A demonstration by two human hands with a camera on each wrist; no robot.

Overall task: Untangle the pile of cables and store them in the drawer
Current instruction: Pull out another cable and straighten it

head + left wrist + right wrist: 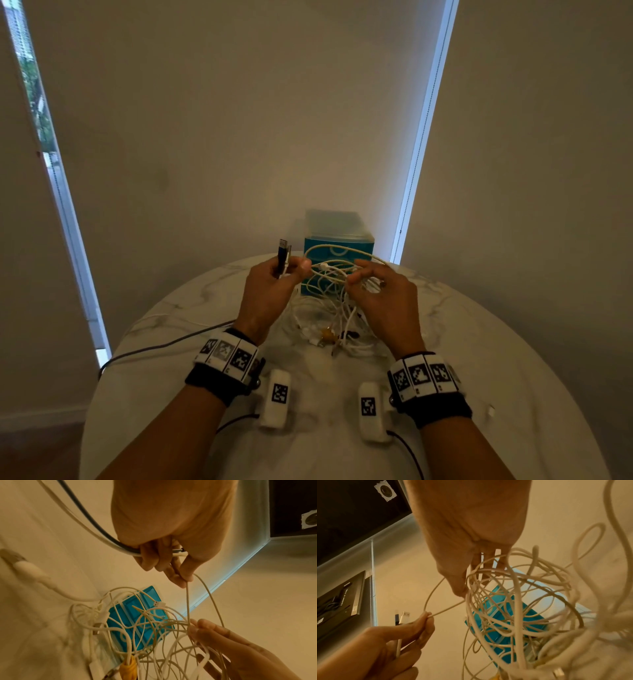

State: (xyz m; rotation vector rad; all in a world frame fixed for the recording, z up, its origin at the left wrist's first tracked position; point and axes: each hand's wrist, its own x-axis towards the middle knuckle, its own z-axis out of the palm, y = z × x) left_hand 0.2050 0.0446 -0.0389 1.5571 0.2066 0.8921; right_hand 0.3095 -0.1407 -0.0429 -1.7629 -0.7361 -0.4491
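Left hand (270, 291) grips two USB plugs (283, 254) and pinches a cream cable (188, 601) — right hand (380, 298) clutches the tangle (329, 301) above the marble table (479, 342); the teal drawer unit (337, 246) stands behind. No writing is legible.

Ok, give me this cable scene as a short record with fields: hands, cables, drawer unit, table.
left hand: grips two USB plugs, pinches a white strand
right hand: fingers curled in raised white loops
cables: still tangled, partly lifted, the rest on the table
drawer unit: teal, behind the cables, drawers look closed
table: round, marbled white
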